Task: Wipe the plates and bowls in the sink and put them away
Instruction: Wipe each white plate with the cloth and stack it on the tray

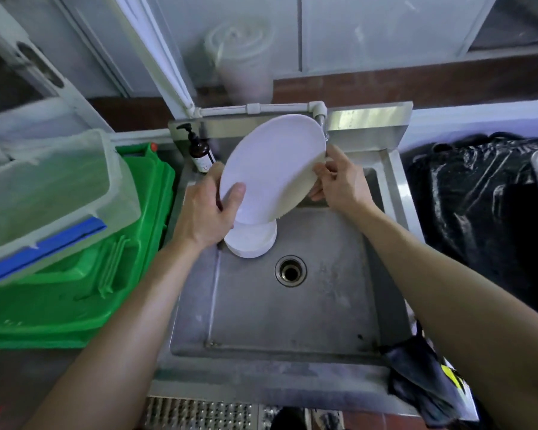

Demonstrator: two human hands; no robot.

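A white plate (272,166) is held tilted above the steel sink (292,305), just under the tap (320,119) at the back. It is grasped on its lower left edge by the left hand (205,209), with the thumb laid over the front face and the fingers hidden behind. The right edge of the plate is gripped by the right hand (339,181), whose fingers are curled around the rim — the thumb is seen on the front side. Below the plate, a stack of white dishes (250,242) is standing on the sink floor, near the left wall and up-left of the drain (291,270). A dark pump bottle (199,148) is placed at the back left corner of the sink. To the left, a clear plastic box (44,193) with a blue strip is resting on a green crate (75,290). To the right of the sink a black plastic bag (479,197) is seen, and a dark folded cloth (423,380) is hung over the front right corner of the sink — what it is exactly cannot be told.
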